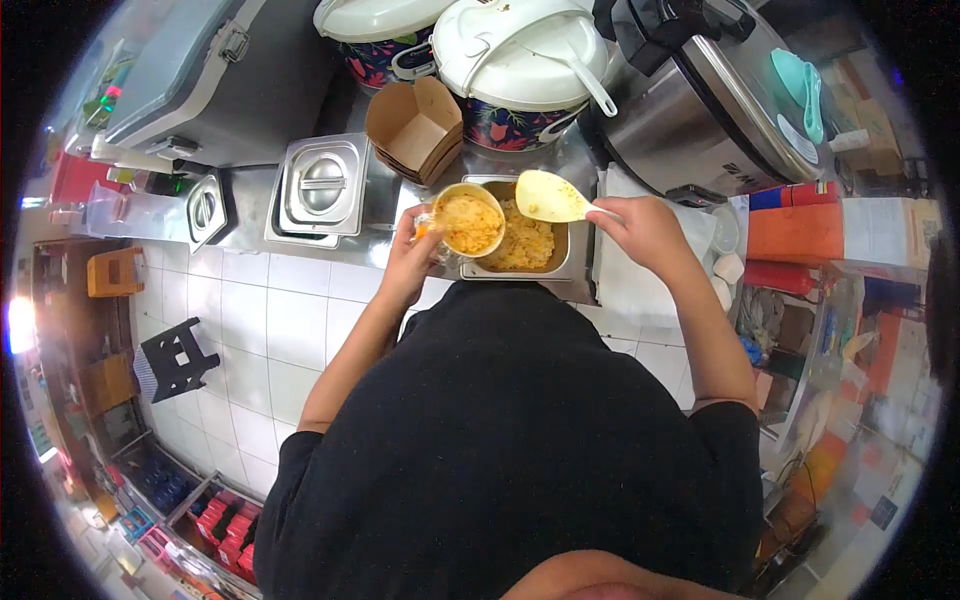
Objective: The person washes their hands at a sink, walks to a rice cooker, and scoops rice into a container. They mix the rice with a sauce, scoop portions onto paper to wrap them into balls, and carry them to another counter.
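One bowl of yellow rice (470, 222) sits over the near-left part of the metal pan (568, 240), gripped by the left hand (408, 262); the right hand (640, 228) clasps one pale paddle (545, 197) above the pan. Steel counter (378, 215) beneath; beyond the pan, two white-lidded pots (512, 125); left of it, white floor tiles (245, 300) and one black stool (178, 362).

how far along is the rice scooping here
The round cup already looks well filled with yellow rice. In hand: that cup, in the left hand, and the pale paddle, specked with grains, in the right hand. Left: more rice lies in the metal pan. The top brown paper box is empty; I cannot tell whether it needs filling.
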